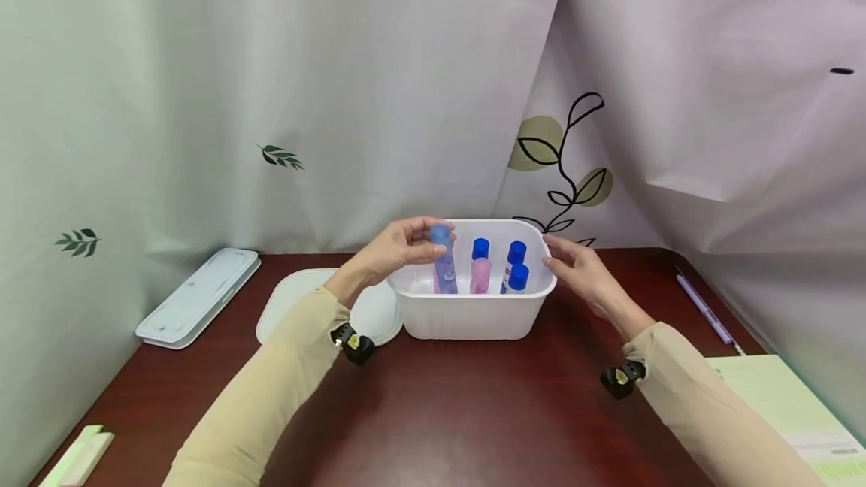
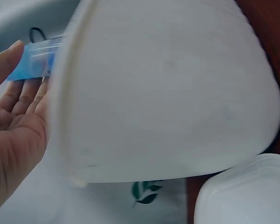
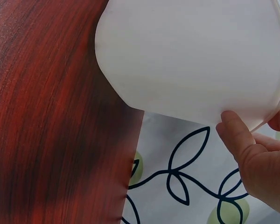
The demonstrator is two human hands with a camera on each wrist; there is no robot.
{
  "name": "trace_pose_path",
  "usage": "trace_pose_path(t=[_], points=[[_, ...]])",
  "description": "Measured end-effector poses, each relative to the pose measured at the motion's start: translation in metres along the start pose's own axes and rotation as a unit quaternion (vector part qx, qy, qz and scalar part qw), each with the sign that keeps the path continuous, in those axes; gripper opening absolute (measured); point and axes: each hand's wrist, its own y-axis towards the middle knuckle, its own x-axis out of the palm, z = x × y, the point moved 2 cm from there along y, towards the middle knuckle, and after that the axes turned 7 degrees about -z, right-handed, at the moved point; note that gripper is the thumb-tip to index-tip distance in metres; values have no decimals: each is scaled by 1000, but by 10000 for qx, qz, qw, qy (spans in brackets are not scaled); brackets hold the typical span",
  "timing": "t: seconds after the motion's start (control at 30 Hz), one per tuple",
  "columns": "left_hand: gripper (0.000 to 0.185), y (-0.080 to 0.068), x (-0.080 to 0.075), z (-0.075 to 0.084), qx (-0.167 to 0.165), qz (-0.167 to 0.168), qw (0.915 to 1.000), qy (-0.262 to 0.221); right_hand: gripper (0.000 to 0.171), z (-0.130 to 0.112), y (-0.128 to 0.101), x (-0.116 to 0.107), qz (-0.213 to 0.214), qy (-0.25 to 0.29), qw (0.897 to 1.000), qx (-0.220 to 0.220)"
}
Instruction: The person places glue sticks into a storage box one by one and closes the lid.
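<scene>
In the head view a white plastic bin [image 1: 467, 319] stands on the table near the back curtain. My left hand [image 1: 399, 248] pinches a translucent blue tube [image 1: 445, 267] between thumb and fingers, upright over the bin's left part with its lower end inside. Several small tubes with dark blue caps [image 1: 480, 248] and a pink tube [image 1: 481, 275] stand in the bin. Another bit of pink shows behind the held tube. My right hand [image 1: 585, 276] grips the bin's right rim, fingertips on the outer wall [image 3: 191, 60] in the right wrist view.
A white lid [image 1: 374, 314] lies left of the bin, partly behind my left arm. Farther left is a flat pale case [image 1: 198, 297]. Light green sticks [image 1: 81, 455] lie at the front left. On the right are a purple pen [image 1: 704, 309] and a pale green sheet [image 1: 778, 397].
</scene>
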Motion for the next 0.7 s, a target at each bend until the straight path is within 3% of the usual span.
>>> trace_pose_path(t=[0.13,0.3,0.43,0.7], points=[[40,7,3,-13,-135,-425,9979,465,54,0,0,0,-17,20,10000,-9],[34,12,5,-17,-463,-777,9924,830,54,0,0,1,-12,32,10000,13],[33,13,5,-20,-785,-920,9868,1078,54,0,0,1,-2,15,10000,-11],[29,17,9,-22,-1045,-999,9710,1906,54,0,1,1,5,21,10000,-53]])
